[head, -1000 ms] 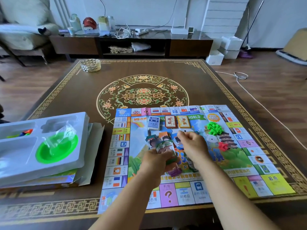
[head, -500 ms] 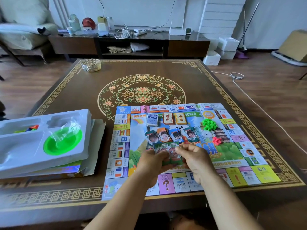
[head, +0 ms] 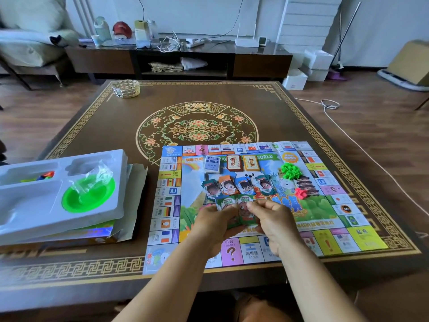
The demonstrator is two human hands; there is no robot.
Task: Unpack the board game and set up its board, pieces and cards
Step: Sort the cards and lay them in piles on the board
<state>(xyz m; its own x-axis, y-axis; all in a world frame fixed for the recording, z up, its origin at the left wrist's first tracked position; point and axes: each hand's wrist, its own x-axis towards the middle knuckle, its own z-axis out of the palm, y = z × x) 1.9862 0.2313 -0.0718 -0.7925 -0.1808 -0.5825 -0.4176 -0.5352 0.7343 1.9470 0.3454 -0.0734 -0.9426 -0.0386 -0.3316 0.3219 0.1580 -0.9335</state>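
The paper game board [head: 334,219] lies flat on the near right of the table. Three card decks [head: 234,163] sit in a row near its far edge. Below them, several small stacks of play money [head: 239,185] lie side by side. My left hand [head: 214,223] grips a bundle of green 1000 notes [head: 234,203] above the board's middle. My right hand [head: 274,219] pinches the top note of that bundle. Green plastic houses [head: 291,170] and a few red pieces [head: 301,192] lie in small heaps to the right.
A white plastic box insert [head: 34,205] rests on the game box at the near left, holding a green bowl [head: 89,196], a clear bag and coloured pawns [head: 45,175]. A woven gold dish [head: 126,88] sits at the table's far left corner. A white cable [head: 362,149] crosses the floor on the right.
My right hand drew back from the row of money stacks to the bundle in my left hand. A fourth stack now lies in the row. The view shifted slightly.
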